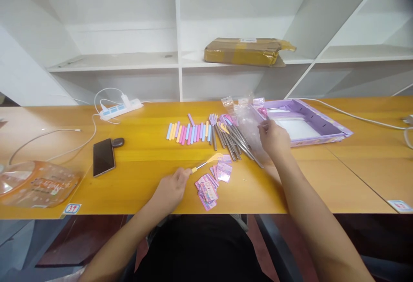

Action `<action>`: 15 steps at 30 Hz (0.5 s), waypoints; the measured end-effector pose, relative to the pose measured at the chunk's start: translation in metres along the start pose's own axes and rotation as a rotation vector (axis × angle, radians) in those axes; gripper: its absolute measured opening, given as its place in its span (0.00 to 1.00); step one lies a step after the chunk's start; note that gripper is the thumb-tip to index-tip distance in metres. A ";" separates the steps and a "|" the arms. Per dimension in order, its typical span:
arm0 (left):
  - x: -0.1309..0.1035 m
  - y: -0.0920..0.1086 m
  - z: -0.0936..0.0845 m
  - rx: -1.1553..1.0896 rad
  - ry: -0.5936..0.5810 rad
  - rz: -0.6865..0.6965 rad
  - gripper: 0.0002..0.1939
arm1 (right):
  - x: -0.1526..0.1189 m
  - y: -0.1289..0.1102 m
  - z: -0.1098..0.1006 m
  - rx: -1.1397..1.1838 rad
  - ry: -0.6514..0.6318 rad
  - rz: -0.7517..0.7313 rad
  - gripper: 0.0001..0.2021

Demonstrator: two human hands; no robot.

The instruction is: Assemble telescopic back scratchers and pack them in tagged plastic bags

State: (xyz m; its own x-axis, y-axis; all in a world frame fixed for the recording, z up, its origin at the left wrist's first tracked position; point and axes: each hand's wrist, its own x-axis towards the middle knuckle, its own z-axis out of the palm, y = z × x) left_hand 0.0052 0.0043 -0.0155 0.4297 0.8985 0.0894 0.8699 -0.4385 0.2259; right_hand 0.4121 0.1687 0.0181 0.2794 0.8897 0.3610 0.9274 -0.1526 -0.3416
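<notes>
My left hand [172, 189] is closed round the yellow handle of a back scratcher [204, 163]. Its yellow claw head points right, over small printed cards [209, 189] lying in loose piles. Beside the purple box [309, 140], my right hand [272, 138] has its fingers pinched together at the box's left edge. A pink thing shows just beyond those fingertips; what they grip is unclear. Clear plastic bags [248, 121] lie next to this hand. Between the hands rests a heap of back scratchers [232, 138] with metal rods and coloured heads. Pastel handle tubes [190, 133] form a row to their left.
A phone [103, 157], a dark earbud-like case [118, 142] and a power strip [121, 108] with cables are on the left. An orange-printed clear bag [41, 185] lies at the front left. A taped cardboard box [247, 52] sits on the white shelf behind.
</notes>
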 end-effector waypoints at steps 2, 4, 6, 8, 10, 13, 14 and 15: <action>-0.001 -0.001 0.001 -0.027 0.002 -0.001 0.21 | 0.000 0.000 -0.002 -0.017 -0.010 0.056 0.21; -0.001 -0.001 0.001 -0.058 -0.004 -0.007 0.21 | 0.000 0.002 -0.002 -0.052 -0.011 0.061 0.21; -0.001 -0.001 0.000 -0.079 -0.015 -0.014 0.21 | 0.000 0.004 -0.003 -0.044 0.033 0.025 0.20; -0.001 0.000 -0.001 -0.097 -0.023 -0.020 0.21 | 0.002 0.005 -0.007 -0.003 0.108 -0.003 0.20; -0.001 0.001 -0.003 -0.135 -0.024 -0.023 0.21 | 0.004 0.002 -0.018 0.074 0.160 0.010 0.19; -0.001 0.005 -0.011 -0.262 -0.034 -0.019 0.22 | 0.001 -0.011 -0.046 0.261 0.144 0.052 0.18; -0.001 0.006 -0.015 -0.316 -0.037 -0.019 0.22 | -0.005 -0.018 -0.056 0.377 0.119 0.067 0.17; -0.001 0.008 -0.019 -0.371 -0.035 -0.020 0.22 | -0.014 -0.026 -0.067 0.554 0.079 0.089 0.16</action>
State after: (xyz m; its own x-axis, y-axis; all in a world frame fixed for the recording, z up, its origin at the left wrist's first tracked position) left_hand 0.0074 -0.0001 0.0044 0.4275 0.9027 0.0495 0.7340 -0.3785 0.5639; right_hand 0.4005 0.1312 0.0796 0.3880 0.8457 0.3664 0.6363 0.0418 -0.7703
